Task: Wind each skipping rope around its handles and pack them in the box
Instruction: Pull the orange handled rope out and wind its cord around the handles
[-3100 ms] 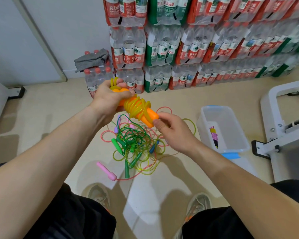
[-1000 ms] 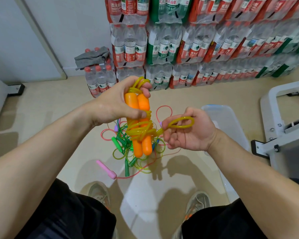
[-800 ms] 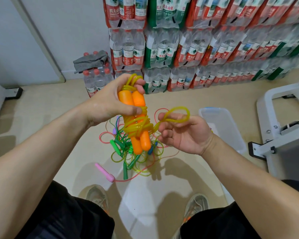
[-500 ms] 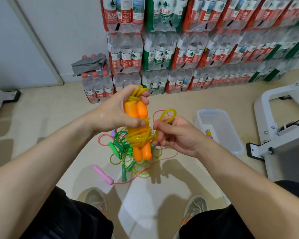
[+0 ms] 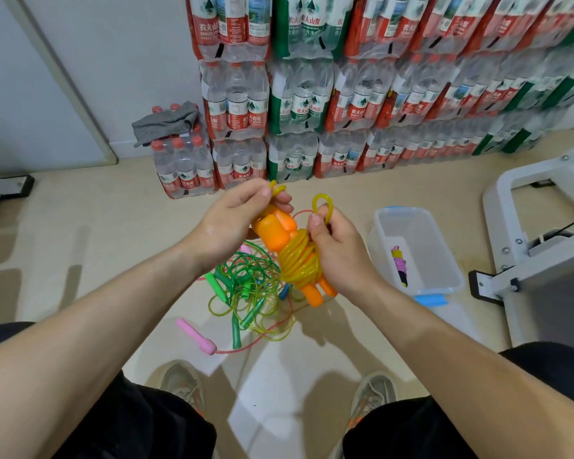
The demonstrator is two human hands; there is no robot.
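Two orange handles (image 5: 275, 231) lie side by side with a yellow rope (image 5: 299, 261) coiled round their middle. My left hand (image 5: 232, 220) grips the upper ends of the handles. My right hand (image 5: 338, 253) wraps the coil from the right, and a loop of the yellow rope (image 5: 322, 207) sticks up above its thumb. A clear plastic box (image 5: 444, 260) with blue clips stands on the floor to the right, with one wound dark and pink rope (image 5: 399, 266) inside. Below my hands lies a tangle of green ropes (image 5: 246, 289) and a pink-handled rope (image 5: 196, 336).
Stacked packs of bottled water (image 5: 312, 94) line the far wall, a grey cloth (image 5: 164, 122) on one pack. A white metal frame (image 5: 537, 233) stands at the right. My shoes (image 5: 183, 382) and knees are at the bottom edge of the beige floor.
The orange bundle has tilted from upright to slanting down-right. My right hand has closed in on the coil, bringing the yellow loop against the handles.
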